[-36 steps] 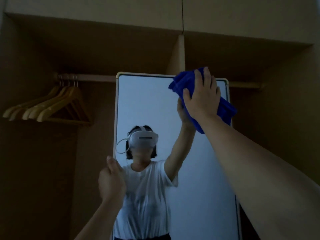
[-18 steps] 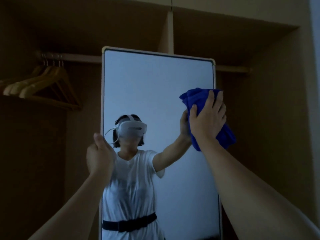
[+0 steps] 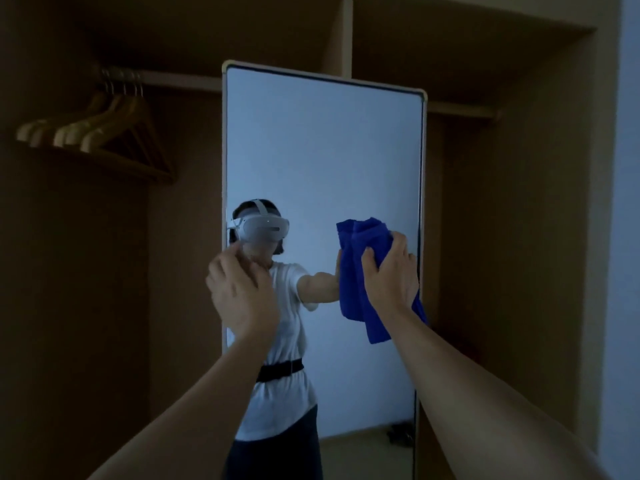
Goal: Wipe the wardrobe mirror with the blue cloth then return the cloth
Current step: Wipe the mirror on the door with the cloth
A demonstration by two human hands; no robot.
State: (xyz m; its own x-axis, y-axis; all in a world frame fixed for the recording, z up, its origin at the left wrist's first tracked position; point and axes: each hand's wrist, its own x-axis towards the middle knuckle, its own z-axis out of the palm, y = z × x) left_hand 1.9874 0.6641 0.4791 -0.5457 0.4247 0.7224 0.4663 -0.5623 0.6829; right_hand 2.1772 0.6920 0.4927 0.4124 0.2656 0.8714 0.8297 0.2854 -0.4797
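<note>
A tall wardrobe mirror (image 3: 322, 161) with a pale frame stands in front of me inside the open wardrobe. My right hand (image 3: 391, 275) holds a crumpled blue cloth (image 3: 353, 271) and presses it against the glass near the mirror's right edge, at mid height. Part of the cloth hangs below my palm. My left hand (image 3: 242, 292) grips the mirror's left edge at about the same height. The glass reflects a person in a white top with a headset.
Several wooden hangers (image 3: 93, 133) hang on a rail (image 3: 173, 77) at the upper left. A vertical divider (image 3: 341, 29) rises behind the mirror's top. Dark wardrobe walls enclose both sides, and a pale wall (image 3: 627, 202) runs along the far right.
My right hand has drawn the cloth down the glass from the top right corner to mid height. My left hand stays on the left edge; my view has tilted downward.
</note>
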